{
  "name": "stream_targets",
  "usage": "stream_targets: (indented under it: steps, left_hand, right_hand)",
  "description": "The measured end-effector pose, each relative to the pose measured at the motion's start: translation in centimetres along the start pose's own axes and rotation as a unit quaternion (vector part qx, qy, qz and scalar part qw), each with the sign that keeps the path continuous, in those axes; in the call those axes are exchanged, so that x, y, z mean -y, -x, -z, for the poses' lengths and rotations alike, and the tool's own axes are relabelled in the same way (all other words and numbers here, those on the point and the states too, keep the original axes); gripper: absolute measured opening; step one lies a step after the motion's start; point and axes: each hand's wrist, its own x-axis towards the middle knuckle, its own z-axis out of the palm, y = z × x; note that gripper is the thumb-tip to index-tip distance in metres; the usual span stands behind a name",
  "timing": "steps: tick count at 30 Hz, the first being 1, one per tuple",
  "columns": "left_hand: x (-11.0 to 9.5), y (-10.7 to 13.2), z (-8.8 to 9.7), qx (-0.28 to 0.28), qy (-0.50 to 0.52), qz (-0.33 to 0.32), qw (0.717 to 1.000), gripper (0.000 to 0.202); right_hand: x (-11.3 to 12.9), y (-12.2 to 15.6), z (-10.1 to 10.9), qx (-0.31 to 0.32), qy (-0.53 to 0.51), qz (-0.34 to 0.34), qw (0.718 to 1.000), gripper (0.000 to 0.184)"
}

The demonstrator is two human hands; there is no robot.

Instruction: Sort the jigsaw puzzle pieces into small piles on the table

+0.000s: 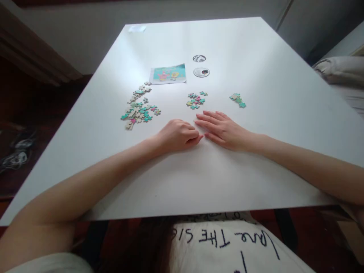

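Note:
Both my hands rest on the white table near its middle. My left hand lies knuckles up with its fingers curled under; nothing shows in it. My right hand lies flat, palm down, fingers stretched out toward the left hand and almost touching it. Beyond the hands lie loose jigsaw pieces: a large scattered heap at the left, a small cluster just past my fingertips, and a few joined pieces at the right.
A printed puzzle picture lies flat further back. Beside it sit a round tin and its lid. A cushion lies off the table's right edge; dark floor shows at the left.

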Motion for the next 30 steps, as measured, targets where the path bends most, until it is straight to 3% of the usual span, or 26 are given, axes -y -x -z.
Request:
stream_targets:
  steps: [7,16,24,30]
  left_hand:
    - [-0.1,0.0,0.0,-0.003,0.018,0.005,1.000,0.043]
    - [-0.1,-0.1,0.0,-0.020,0.005,-0.005,1.000,0.042]
    - [0.0,-0.1,-0.1,-0.026,0.004,-0.015,1.000,0.043]
    - [0.0,-0.1,-0.1,-0.024,0.004,-0.015,1.000,0.044]
  right_hand:
    - [-0.3,-0.1,0.3,-0.105,-0.011,0.028,0.994,0.021]
    - [0.0,0.0,0.6,-0.128,0.034,0.050,0.990,0.023]
    - [-0.6,-0.5,2.3,-0.243,-0.065,-0.088,0.964,0.019]
    - [-5.3,-0.5,4.2,-0.254,-0.036,-0.214,0.943,0.015]
